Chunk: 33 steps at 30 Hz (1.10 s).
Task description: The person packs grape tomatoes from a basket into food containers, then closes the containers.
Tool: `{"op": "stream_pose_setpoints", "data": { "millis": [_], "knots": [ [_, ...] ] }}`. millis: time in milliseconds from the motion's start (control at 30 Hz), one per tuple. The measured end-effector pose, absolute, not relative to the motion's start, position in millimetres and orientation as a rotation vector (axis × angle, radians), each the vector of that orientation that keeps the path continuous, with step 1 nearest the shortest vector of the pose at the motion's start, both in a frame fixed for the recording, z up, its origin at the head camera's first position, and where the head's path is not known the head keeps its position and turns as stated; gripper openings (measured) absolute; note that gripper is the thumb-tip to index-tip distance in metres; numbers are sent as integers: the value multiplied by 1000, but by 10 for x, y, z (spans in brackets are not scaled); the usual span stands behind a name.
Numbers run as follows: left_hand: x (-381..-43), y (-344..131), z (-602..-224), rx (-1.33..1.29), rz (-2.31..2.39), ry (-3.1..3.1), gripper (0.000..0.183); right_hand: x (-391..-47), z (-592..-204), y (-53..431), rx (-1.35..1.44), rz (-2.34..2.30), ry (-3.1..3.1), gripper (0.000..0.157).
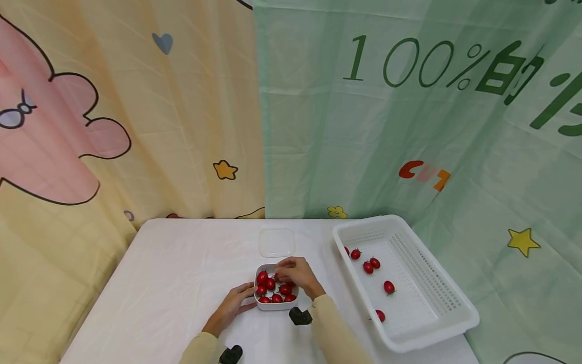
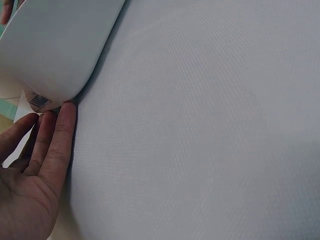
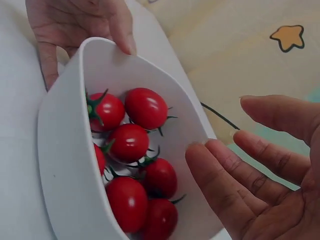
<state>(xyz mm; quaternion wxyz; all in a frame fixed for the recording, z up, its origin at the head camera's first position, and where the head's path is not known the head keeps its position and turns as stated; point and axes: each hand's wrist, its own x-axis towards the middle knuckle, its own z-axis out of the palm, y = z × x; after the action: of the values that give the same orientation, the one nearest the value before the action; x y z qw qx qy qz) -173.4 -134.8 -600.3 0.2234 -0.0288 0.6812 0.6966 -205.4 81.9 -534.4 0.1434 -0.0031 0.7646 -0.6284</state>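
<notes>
A white rectangular box (image 1: 278,307) stands on the table with several red cherry tomatoes (image 3: 128,143) in it, green stems still on. At its left side my left hand (image 1: 231,307) touches the wall with straight fingers, while the thumb rests at the rim in the right wrist view. My right hand (image 1: 297,274) is over the box's far right part; in the right wrist view its fingers (image 3: 220,187) are extended and spread, with nothing between them. A barcode label (image 2: 39,100) shows on the box near my left fingertips.
To the right stands a large white perforated basket (image 1: 432,323) with several loose cherry tomatoes (image 1: 388,287). A clear lid (image 1: 277,242) lies behind the box. Printed curtains (image 1: 204,126) hang behind the white-covered table (image 1: 159,283).
</notes>
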Motion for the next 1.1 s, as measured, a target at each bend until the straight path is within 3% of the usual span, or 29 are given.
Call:
{"op": "stream_pose_setpoints", "data": {
  "millis": [367, 1100],
  "knots": [
    [-1723, -1349, -5963, -95, 1920, 1899, 63, -2090, -5132, 1260, -174, -1847, 2164, 35],
    [-1725, -1332, -5981, -115, 1913, 1896, 64, -1975, -4921, 2172, -72, -1792, 2229, 38]
  ]
}}
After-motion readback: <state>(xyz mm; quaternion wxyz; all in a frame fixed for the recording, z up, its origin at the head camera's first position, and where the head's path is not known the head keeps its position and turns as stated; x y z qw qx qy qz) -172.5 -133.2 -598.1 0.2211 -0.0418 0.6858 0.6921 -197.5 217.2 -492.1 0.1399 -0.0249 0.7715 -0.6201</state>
